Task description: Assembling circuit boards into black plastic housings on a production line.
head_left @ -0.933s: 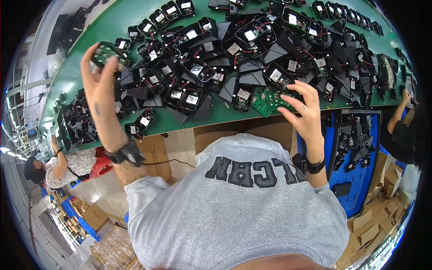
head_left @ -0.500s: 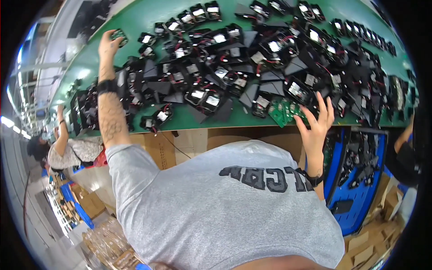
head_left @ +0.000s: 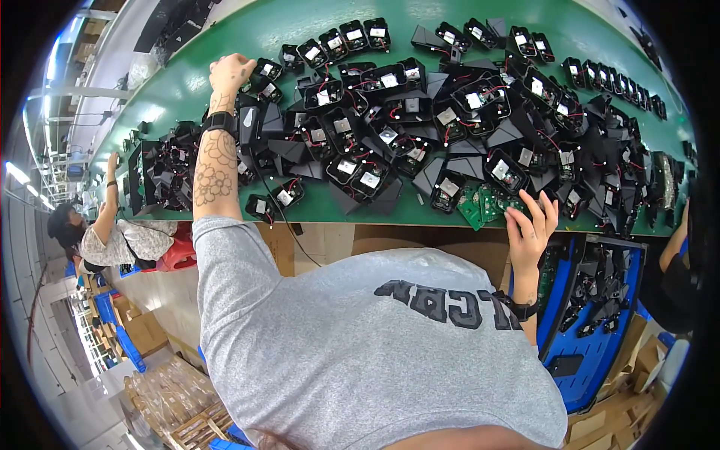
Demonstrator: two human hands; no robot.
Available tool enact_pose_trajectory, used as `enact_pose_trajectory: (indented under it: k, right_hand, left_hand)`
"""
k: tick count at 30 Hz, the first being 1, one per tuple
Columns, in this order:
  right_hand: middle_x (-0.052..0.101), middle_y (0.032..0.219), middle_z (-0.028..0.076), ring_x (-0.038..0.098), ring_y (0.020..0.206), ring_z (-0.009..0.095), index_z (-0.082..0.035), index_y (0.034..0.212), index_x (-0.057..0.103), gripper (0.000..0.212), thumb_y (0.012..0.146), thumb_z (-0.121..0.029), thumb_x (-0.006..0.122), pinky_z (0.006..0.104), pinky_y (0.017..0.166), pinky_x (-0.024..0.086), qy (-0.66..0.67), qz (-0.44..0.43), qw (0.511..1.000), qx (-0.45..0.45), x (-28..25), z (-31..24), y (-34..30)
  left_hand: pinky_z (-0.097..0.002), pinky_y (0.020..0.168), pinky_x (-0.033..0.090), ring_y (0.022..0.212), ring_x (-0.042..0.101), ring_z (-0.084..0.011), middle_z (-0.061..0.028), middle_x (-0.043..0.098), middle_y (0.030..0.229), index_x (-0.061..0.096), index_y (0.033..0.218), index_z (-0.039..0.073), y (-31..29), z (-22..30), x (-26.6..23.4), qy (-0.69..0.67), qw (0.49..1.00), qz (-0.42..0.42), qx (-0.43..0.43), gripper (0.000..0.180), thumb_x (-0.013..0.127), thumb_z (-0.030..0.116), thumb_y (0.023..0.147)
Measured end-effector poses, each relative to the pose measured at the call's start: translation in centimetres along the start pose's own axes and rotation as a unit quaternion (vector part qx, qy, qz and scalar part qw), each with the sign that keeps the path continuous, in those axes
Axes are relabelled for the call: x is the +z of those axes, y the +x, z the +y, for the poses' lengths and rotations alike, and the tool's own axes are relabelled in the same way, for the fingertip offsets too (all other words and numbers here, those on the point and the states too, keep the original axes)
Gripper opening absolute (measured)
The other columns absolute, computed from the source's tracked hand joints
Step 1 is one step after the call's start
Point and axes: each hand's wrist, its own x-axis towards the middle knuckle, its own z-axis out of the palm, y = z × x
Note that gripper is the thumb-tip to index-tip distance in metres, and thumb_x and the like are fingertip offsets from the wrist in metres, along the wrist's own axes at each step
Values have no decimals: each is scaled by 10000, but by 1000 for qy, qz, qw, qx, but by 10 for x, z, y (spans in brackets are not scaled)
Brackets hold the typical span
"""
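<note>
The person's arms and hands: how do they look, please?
The grey sleeves are short. The left forearm bears dark flower tattoos. Each arm wears a black wristband; a thin cable seems to lead from the left one. The left hand and right hand are gloveless.

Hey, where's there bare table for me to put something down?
Bare green table shows beyond the curved row of black cases, and left of your left hand. It's crowded mid-table with heaped cases, and near your right hand, beside the green circuit boards.
</note>
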Motion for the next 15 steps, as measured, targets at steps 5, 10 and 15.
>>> enact_pose_trajectory:
  k: [5,10,15]
  right_hand:
    - [638,1143,47,504,1175,287,-105,886,668,156,756,-52,735,491,1048,364,-1,55,998,-33,6,5,-5]
    - [645,1050,78,584,1020,275,-96,949,624,156,815,-57,694,483,980,431,24,109,990,-81,0,12,1]
    - [658,918,129,630,814,225,19,994,590,217,805,125,610,298,756,510,221,180,957,59,-10,-4,26]
  left_hand:
    - [-443,894,476,1089,549,-381,-119,662,1087,706,1033,188,-15,9,-1,63,995,-8,73,386,696,456,756]
    - [-438,790,506,881,655,-334,-153,675,967,634,989,87,7,-14,7,-120,979,142,88,296,648,340,836]
    - [-353,756,531,868,651,-259,-107,672,946,577,1096,36,11,-32,-61,-402,859,269,167,310,623,273,902]
